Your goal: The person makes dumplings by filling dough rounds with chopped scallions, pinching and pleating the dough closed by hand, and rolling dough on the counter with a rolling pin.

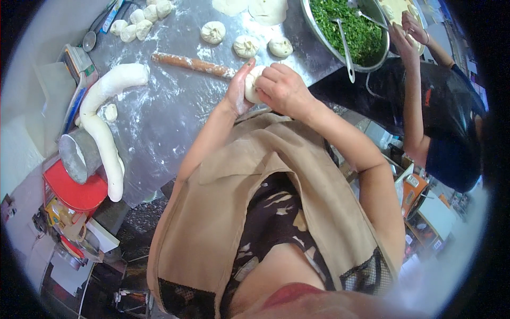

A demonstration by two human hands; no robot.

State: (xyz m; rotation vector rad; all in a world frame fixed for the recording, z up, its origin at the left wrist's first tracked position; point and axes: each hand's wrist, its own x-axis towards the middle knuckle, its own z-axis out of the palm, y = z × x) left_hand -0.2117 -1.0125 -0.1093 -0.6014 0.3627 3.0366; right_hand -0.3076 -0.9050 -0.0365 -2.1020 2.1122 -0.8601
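Observation:
Cupped around the left side of a white dough bun [252,89] is my left hand [239,90], its thumb pointing up. My right hand [284,90] closes over the bun's right side, fingers bent and pinching the dough; the pinched part is hidden. A floury wooden rolling pin [194,64] lies just left of my hands, its right end reaching my left hand. Beyond my hands sit three pleated buns, among them one bun [246,47] nearest my fingers. Flat dough wrappers [268,10] lie at the far edge.
A metal bowl [383,59] of chopped greens holds spoons. On the left, a long dough rope [101,130] curves past a metal canister [74,159] and a scale [79,61]. Dough pieces [143,26] cluster far left. A co-worker's hands [409,34] work at right.

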